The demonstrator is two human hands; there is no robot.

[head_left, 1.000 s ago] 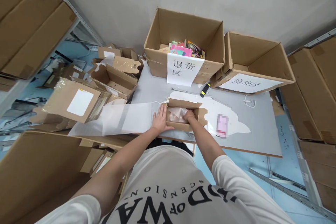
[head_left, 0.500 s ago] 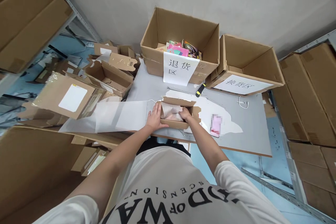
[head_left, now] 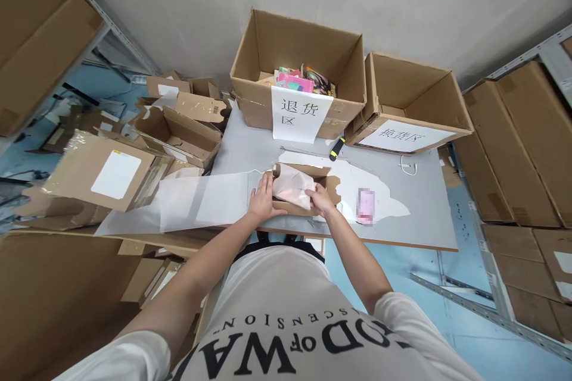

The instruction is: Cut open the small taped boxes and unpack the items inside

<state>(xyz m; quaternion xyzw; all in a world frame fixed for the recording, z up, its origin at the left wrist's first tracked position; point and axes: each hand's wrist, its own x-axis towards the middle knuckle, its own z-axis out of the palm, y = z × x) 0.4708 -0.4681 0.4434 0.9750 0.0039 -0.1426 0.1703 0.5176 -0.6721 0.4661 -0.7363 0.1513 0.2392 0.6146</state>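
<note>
A small open cardboard box (head_left: 292, 209) lies on the table in front of me. In it is a flat item wrapped in thin whitish sheet (head_left: 292, 184), with a pinkish tint showing through; its right end is raised a little. My right hand (head_left: 319, 198) is closed on that right end, thumb on top. My left hand (head_left: 264, 197) rests against the box's left end, fingers stretched out and the thumb along the front side. What lies inside the wrapping cannot be made out.
Translucent sheeting (head_left: 201, 199) stretches left across the table (head_left: 429, 214). A yellow-black cutter (head_left: 337, 149) and a pink phone-like object (head_left: 365, 205) lie right. Behind stand a large carton (head_left: 254, 110) holding colourful packs and another labelled carton (head_left: 420, 89). Used boxes (head_left: 98, 169) pile up left.
My right hand has drawn the wrapped item's right end up and slightly right, so more of the wrapping shows above the box. My left hand stays at the box's left end.
</note>
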